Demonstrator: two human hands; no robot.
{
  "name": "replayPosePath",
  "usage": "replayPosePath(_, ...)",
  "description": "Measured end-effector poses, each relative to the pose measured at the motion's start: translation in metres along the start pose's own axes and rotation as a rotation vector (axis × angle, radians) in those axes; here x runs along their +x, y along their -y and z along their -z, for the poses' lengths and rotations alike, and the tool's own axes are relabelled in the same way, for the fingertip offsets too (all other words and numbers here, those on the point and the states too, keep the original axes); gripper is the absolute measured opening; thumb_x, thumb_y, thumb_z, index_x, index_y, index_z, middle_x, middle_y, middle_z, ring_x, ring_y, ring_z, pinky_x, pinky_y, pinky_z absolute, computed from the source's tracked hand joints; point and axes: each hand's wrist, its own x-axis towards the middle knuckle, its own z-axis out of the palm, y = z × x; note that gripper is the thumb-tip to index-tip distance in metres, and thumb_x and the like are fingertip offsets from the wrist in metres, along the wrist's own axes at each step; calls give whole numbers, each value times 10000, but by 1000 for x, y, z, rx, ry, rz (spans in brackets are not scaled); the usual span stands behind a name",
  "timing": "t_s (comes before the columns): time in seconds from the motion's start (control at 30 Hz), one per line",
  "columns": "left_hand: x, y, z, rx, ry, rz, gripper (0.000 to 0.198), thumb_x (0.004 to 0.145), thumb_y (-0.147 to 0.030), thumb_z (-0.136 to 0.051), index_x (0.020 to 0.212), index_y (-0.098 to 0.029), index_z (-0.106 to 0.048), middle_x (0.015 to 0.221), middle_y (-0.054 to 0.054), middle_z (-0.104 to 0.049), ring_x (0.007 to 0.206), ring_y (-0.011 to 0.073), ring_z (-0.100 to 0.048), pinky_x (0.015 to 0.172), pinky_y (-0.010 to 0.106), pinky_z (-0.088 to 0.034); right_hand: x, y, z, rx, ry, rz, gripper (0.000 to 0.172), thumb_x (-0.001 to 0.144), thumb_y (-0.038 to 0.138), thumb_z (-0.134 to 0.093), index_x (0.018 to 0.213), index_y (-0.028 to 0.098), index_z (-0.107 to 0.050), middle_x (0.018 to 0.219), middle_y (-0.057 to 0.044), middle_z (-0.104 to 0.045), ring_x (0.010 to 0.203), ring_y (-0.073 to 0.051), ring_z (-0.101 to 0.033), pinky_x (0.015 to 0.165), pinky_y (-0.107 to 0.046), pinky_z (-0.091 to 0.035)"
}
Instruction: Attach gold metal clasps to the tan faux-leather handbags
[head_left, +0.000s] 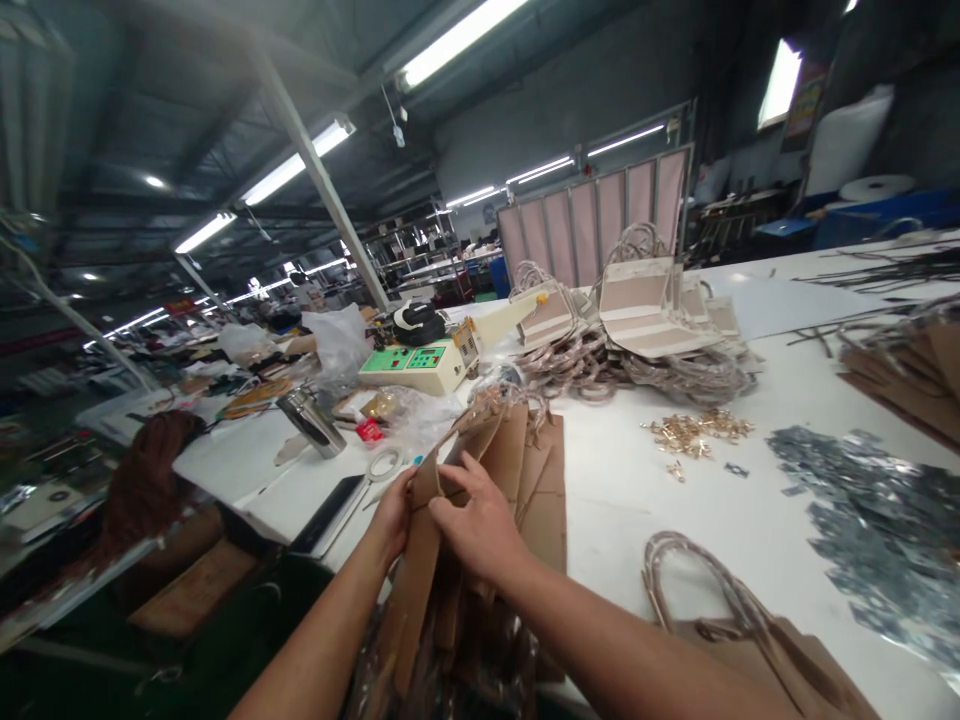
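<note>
A brown bag panel [418, 545] is held upright in front of me, near the table's edge. My left hand [393, 515] grips its left side, with the thumb at the upper edge. From the right, my right hand [484, 520] pinches the panel's edge between thumb and forefinger; anything small in that pinch is hidden. More brown panels [544, 490] lie overlapped just behind and right of my right hand. Handles wrapped in clear plastic show at their far end. By my right forearm lies another brown bag piece [799, 655] with a looped, plastic-wrapped handle [694, 545].
On the white table [607, 560], loose metal plates [885, 510] and gold-coloured fasteners [694, 435] lie to the right. Beige bag pieces [637, 305] are piled behind. A cream machine [420, 368], steel cup [311, 422] and tape roll [385, 463] stand toward the left.
</note>
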Motion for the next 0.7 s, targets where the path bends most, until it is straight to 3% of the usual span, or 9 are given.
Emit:
replayPosePath(0.23,0,2,-3,60,42,85,350,938,-404,-590,1102,-133,-740,896,116,-810,770,285,-780,731,373,-624,5,-34,19,-9,-30,-8,491,881,168,-555,1336,251,-719,1487,-73,-594,1526,-226,-368,1239,-434,-335)
replayPosePath(0.47,3,2,-2,120,17,102,348,911,-425,-624,1083,-147,-741,922,124,-808,830,297,-779,767,383,-621,13,-52,11,-8,-172,22,538,830,184,-591,1361,183,-677,1537,-144,-527,1465,-281,-462,1234,-477,-348)
replayPosePath(0.6,-5,-7,-11,167,-48,90,268,871,-297,-680,1057,-110,-726,846,125,-795,744,281,-761,710,368,-612,20,-60,23,196,-288,-152,696,761,187,-656,1448,178,-545,1424,-128,-631,1337,-296,-585,1195,-503,-406)
replayPosePath(0.7,-18,-25,-26,154,-29,33,263,842,-185,-680,1076,-72,-720,866,125,-793,729,250,-747,709,339,-603,29,-55,42,465,-208,-350,583,807,238,-669,1366,115,-556,1305,-175,-697,1170,-309,-691,1075,-509,-526)
